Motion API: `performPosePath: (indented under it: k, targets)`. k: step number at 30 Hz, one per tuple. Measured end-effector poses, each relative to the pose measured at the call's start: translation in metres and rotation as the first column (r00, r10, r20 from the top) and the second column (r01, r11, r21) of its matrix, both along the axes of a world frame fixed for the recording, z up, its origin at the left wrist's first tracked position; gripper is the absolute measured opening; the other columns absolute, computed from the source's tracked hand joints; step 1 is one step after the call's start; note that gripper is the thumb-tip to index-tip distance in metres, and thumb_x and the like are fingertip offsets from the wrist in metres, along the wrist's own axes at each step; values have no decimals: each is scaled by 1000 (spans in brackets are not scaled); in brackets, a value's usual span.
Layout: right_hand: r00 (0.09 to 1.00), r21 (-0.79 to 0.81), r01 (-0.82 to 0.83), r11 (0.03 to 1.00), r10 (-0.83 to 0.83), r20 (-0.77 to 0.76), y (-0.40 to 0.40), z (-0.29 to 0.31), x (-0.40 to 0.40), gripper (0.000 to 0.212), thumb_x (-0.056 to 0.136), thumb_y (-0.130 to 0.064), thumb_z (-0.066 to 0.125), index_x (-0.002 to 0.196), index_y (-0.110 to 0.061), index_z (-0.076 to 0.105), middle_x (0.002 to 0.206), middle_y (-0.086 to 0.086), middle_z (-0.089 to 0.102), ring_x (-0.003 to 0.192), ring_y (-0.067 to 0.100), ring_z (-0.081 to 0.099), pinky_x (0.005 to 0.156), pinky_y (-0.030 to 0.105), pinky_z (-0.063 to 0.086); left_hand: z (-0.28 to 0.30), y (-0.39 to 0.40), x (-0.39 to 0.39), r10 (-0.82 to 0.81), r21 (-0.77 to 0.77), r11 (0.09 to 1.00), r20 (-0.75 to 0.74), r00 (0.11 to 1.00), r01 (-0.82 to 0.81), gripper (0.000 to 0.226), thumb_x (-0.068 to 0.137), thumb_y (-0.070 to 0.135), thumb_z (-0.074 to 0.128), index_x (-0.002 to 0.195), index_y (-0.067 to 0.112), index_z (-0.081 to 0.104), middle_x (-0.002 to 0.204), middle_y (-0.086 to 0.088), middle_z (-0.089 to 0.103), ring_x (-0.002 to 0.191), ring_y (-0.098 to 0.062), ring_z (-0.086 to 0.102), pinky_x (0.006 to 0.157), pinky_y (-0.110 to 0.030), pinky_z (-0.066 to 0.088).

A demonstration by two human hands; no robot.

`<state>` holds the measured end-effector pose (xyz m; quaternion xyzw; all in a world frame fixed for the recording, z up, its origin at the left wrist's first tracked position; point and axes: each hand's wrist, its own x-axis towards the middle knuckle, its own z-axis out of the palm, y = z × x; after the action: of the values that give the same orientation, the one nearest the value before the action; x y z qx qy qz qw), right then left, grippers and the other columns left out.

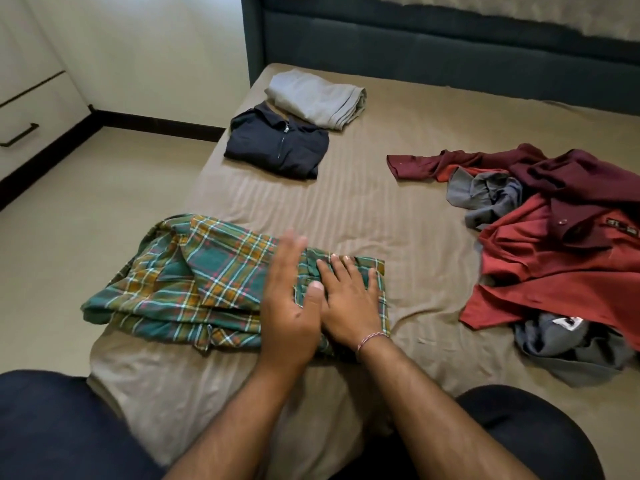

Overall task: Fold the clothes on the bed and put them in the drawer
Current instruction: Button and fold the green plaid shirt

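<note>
A green plaid shirt [194, 282] lies partly folded on the near left part of the bed [346, 209]. My right hand [349, 299] lies flat on the shirt's right end, fingers straight. Just to its left, my left hand [291, 299] is over the shirt with straight fingers, blurred at the tips. A folded dark navy zip jacket [277, 147] and a folded grey garment [318, 98] lie at the far left of the bed. A loose heap of maroon, red and grey clothes [554, 244] covers the right side.
A white drawer unit [20, 109] with a dark handle stands at the far left across the beige floor [86, 202]. A dark upholstered headboard [433, 46] closes the far end of the bed. My knees frame the bottom corners.
</note>
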<state>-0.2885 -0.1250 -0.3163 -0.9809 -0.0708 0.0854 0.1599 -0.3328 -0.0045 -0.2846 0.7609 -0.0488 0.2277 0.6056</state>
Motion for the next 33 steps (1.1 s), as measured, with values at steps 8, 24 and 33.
performPosePath:
  k: [8, 24, 33]
  targets:
    - [647, 656, 623, 426, -752, -126, -69, 24, -2, 32, 83, -22, 63, 114, -25, 66, 115, 0, 66, 103, 22, 65, 97, 41, 55, -60, -8, 4, -53, 868, 426, -259, 965, 256, 74, 103, 59, 23, 168, 26, 11, 175, 5, -5, 160, -11, -15, 129, -53, 3]
    - [725, 643, 684, 346, -425, -542, -105, 42, 5, 20, 89, -3, 75, 107, 4, 72, 92, 21, 78, 82, 34, 77, 79, 44, 62, -13, -30, 18, -318, 315, 787, -529, 787, 530, 69, 100, 50, 40, 164, 27, 29, 174, 8, 14, 160, -6, 0, 130, -41, -5]
    - [716, 485, 618, 619, -698, -23, -158, 98, -10, 16, 78, -15, 84, 85, -19, 70, 84, 5, 74, 83, 32, 72, 85, 47, 60, 13, -47, 8, -389, 271, 775, -508, 769, 571, 59, 105, 33, 55, 161, 26, 36, 169, 7, 30, 158, -7, 19, 123, -24, 13]
